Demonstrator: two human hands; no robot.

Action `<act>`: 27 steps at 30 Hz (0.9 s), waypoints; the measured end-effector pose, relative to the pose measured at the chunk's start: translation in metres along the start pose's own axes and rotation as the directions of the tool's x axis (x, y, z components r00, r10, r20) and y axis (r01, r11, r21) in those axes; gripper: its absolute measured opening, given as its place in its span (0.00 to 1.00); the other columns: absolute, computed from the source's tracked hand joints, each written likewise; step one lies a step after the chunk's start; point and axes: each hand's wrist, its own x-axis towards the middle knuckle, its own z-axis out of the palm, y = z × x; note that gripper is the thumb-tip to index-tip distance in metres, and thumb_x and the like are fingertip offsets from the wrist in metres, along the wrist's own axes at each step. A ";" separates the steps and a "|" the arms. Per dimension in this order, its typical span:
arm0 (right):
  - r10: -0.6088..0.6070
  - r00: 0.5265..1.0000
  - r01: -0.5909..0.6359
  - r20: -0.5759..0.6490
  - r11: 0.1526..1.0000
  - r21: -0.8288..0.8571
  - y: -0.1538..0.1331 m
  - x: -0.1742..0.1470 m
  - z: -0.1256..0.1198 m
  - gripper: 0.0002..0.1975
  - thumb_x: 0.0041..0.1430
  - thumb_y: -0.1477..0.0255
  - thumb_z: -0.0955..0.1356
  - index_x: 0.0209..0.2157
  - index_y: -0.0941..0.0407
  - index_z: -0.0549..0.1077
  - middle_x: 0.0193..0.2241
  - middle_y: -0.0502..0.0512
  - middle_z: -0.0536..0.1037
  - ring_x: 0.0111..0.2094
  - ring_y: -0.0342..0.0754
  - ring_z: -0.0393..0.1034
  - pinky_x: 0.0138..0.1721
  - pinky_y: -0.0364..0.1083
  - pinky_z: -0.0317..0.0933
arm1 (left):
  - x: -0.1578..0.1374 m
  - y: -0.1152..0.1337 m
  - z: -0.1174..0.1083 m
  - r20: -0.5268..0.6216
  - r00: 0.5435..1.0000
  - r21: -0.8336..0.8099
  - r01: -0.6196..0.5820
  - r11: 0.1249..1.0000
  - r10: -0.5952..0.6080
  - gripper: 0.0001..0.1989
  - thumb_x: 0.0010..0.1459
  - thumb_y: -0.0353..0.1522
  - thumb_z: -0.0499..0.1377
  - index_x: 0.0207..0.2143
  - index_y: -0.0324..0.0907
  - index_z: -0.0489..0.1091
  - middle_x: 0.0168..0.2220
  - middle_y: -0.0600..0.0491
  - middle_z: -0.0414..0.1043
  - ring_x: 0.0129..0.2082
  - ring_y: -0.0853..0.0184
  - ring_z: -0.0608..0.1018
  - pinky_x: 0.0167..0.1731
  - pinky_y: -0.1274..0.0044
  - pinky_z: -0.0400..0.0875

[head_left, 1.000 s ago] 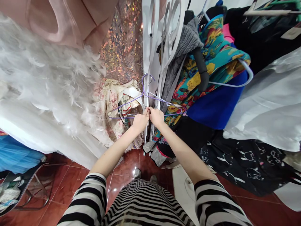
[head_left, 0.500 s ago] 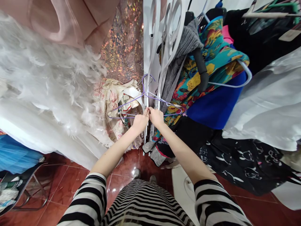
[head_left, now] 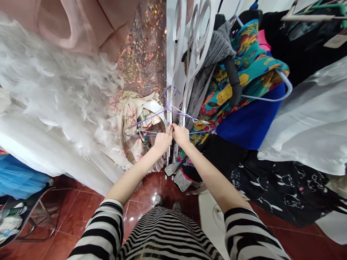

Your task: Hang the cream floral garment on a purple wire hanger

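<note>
both hands raised together at the lower bar of a purple wire hanger [head_left: 168, 110], knuckles almost touching. left hand [head_left: 162, 141] curled shut, fingertips pinched on the bar just left of the white rack post [head_left: 173, 57]. right hand [head_left: 180, 134] likewise closed, gripping the same bar just right of that post. hanger hook up against the post, one shoulder wire slanting left over a cream floral garment [head_left: 132, 115], the other slanting right onto a teal floral dress [head_left: 244, 61]. hard to tell whether the fingers also catch a second, thinner wire under the bar.

left of the post: sequined pink fabric [head_left: 142, 54], then a white feathered gown [head_left: 54, 101], with a pale pink garment [head_left: 81, 25] above it. right of the post: a grey knit piece [head_left: 214, 50], a blue cloth [head_left: 252, 119] under the teal dress, a white plastic cover [head_left: 311, 119], a black printed cloth [head_left: 284, 184]. below the post: red tiled floor [head_left: 89, 216] and striped sleeves [head_left: 103, 231].
</note>
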 end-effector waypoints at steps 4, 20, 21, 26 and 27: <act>-0.002 1.000 0.002 -0.002 1.000 -0.003 0.001 0.001 0.001 0.19 0.72 0.74 0.57 0.56 0.54 0.72 0.48 0.67 0.83 0.50 0.54 0.79 0.47 0.47 0.69 | 0.001 -0.001 0.004 -0.022 1.000 -0.013 -0.014 1.000 0.014 0.34 0.61 0.17 0.45 0.70 0.35 0.51 0.69 0.31 0.46 0.46 0.60 0.83 0.44 0.73 0.80; -0.003 1.000 0.002 -0.023 1.000 -0.008 0.002 0.005 0.003 0.18 0.70 0.75 0.60 0.58 0.53 0.71 0.49 0.64 0.83 0.51 0.53 0.79 0.49 0.48 0.69 | 0.003 -0.008 0.030 -0.164 0.986 -0.080 0.030 0.996 -0.043 0.33 0.63 0.23 0.46 0.71 0.35 0.51 0.72 0.41 0.48 0.53 0.59 0.78 0.49 0.71 0.79; -0.002 1.000 0.002 -0.023 1.000 -0.006 0.002 0.005 0.003 0.18 0.70 0.75 0.60 0.58 0.53 0.71 0.49 0.64 0.83 0.51 0.53 0.79 0.49 0.48 0.69 | 0.003 -0.009 0.030 -0.163 0.986 -0.084 0.026 0.996 -0.039 0.33 0.63 0.23 0.46 0.71 0.35 0.51 0.72 0.41 0.48 0.53 0.59 0.78 0.49 0.71 0.79; 0.001 1.000 -0.001 -0.020 1.000 0.002 0.002 0.006 0.004 0.18 0.70 0.74 0.60 0.58 0.53 0.71 0.49 0.64 0.83 0.51 0.54 0.79 0.49 0.48 0.70 | 0.006 -0.010 0.028 -0.130 0.991 -0.094 0.018 0.995 -0.030 0.34 0.62 0.22 0.45 0.71 0.35 0.51 0.72 0.40 0.49 0.52 0.60 0.79 0.48 0.72 0.79; 0.001 1.000 -0.001 -0.019 1.000 0.004 0.002 0.006 0.005 0.18 0.71 0.74 0.60 0.58 0.53 0.71 0.49 0.65 0.83 0.51 0.55 0.79 0.49 0.49 0.70 | 0.006 -0.009 0.027 -0.124 0.992 -0.092 0.022 0.996 -0.033 0.34 0.62 0.22 0.45 0.71 0.35 0.50 0.72 0.40 0.49 0.51 0.60 0.79 0.47 0.72 0.79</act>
